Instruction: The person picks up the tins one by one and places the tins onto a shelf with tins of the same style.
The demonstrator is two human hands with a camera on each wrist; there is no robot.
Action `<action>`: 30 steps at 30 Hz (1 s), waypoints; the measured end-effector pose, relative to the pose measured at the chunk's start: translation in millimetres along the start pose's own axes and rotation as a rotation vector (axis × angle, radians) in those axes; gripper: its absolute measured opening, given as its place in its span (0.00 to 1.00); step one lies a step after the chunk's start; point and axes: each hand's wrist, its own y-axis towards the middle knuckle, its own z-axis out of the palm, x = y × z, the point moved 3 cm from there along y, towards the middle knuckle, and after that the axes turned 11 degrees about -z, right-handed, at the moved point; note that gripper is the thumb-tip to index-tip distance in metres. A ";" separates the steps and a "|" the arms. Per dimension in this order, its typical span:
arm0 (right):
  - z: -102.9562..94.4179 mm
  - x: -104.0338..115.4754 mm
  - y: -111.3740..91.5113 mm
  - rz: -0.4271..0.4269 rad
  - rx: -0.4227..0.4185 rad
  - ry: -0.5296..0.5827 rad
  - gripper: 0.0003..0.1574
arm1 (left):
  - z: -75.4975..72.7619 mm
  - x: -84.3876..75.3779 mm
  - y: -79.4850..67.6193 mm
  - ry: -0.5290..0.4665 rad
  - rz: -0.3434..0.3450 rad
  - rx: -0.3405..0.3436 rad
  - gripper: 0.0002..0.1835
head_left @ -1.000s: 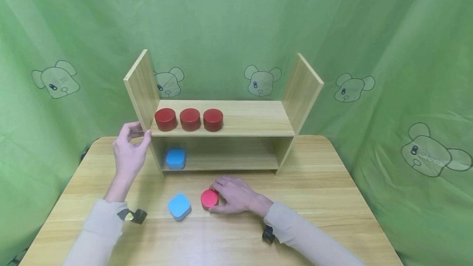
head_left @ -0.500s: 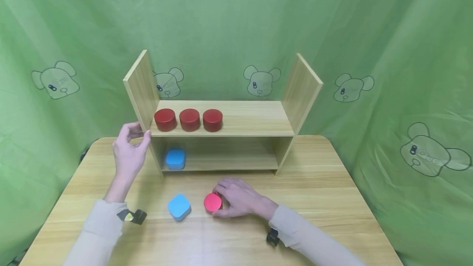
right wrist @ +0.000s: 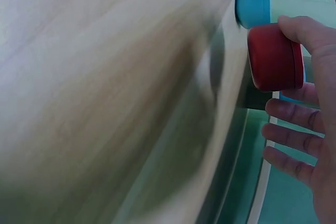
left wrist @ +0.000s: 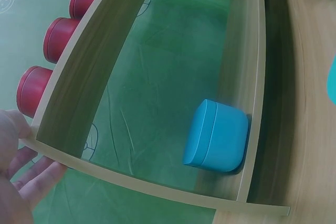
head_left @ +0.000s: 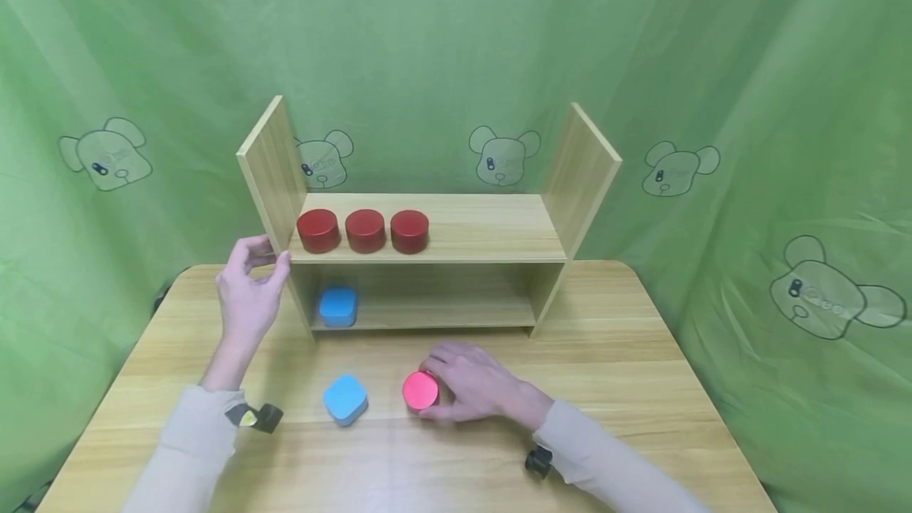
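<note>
A right hand [head_left: 473,386] pinches a red round box [head_left: 420,391] while the left hand [head_left: 249,291] grips the side of a wooden shelf [head_left: 274,165].

The red round box is before the shelf, right of a blue block [head_left: 345,398]; whether it touches the table [head_left: 584,386] is hard to tell. Three red cylinders [head_left: 366,231] line the upper board [head_left: 492,228].

Moves red round box [head_left: 421,391] rightward and slightly toward the near side over the past second, in the grip of right hand [head_left: 473,386]. Widens the gap to blue box [head_left: 345,398] lying on tabletop [head_left: 613,355]. Brings right sleeve [head_left: 580,438] and black wrist device [head_left: 539,462] along, also farther right than before. Shows box top brighter and pinker now. Cannot tell whether sliding or lifted.
</note>
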 end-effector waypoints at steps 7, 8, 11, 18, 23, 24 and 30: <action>-12.5 0.2 -6.8 0.004 -0.016 -0.010 0.40 | -0.2 -0.4 0.1 -0.006 0.005 -0.003 0.17; -14.2 0.1 -7.8 -0.001 -0.020 -0.013 0.39 | -0.2 -0.5 0.1 -0.007 0.008 -0.004 0.17; -19.4 -1.1 -10.1 -0.019 -0.042 -0.042 0.39 | -0.1 -1.1 0.0 -0.007 0.012 -0.008 0.16; -30.7 -4.0 -13.9 -0.033 -0.116 -0.129 0.38 | 0.2 -1.5 0.3 -0.004 0.014 -0.008 0.17; -41.7 -4.2 -16.0 -0.016 -0.140 -0.138 0.38 | 0.1 -2.2 0.5 -0.003 0.011 -0.004 0.17; -44.1 -4.0 -16.4 -0.015 -0.144 -0.137 0.38 | 0.1 -2.3 0.5 -0.002 0.011 -0.005 0.17; -56.9 -4.3 -19.9 -0.015 -0.191 -0.157 0.38 | -0.1 -3.5 -0.2 -0.007 0.016 -0.008 0.16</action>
